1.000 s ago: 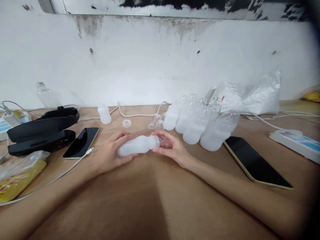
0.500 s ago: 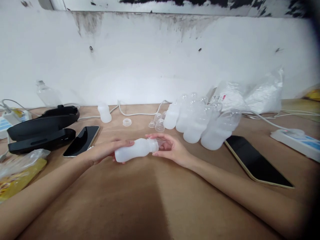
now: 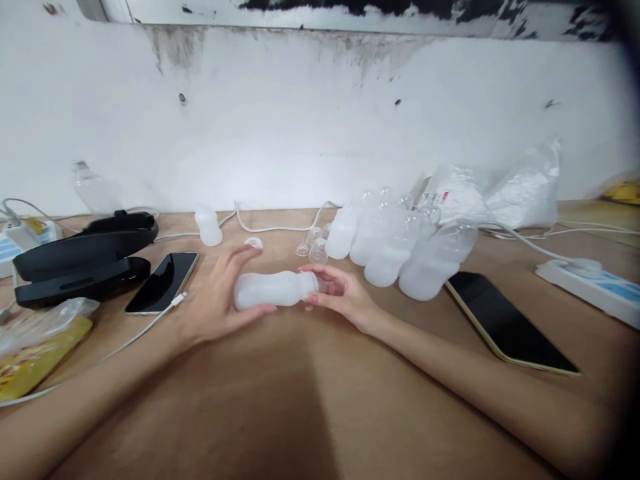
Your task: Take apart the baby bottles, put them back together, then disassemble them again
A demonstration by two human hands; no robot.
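A frosted white baby bottle (image 3: pixel 270 290) lies sideways in front of me, its collar and clear nipple end pointing right. My right hand (image 3: pixel 340 293) grips it by the collar, with fingers partly hiding the clear tip. Around the bottle's base, my left hand (image 3: pixel 220 290) has its thumb and fingers spread wide; whether the palm touches the base I cannot tell. Just behind my left fingertips is a clear ring (image 3: pixel 254 242), partly covered. Several clear nipples or caps (image 3: pixel 318 251) lie beyond the bottle.
Several frosted bottles with clear tops (image 3: pixel 390 250) stand at the right. One small bottle (image 3: pixel 209 227) stands at the back left. Two phones (image 3: pixel 163 283) and a tablet-like black slab (image 3: pixel 510 323) flank my arms. Black headset-like gear (image 3: pixel 90 247), cables and power strips (image 3: pixel 590 283) lie around.
My left hand has loosened from the bottle's body and spread its fingers, shifting back toward its base. The bottle has levelled slightly. My right hand keeps its hold on the collar.
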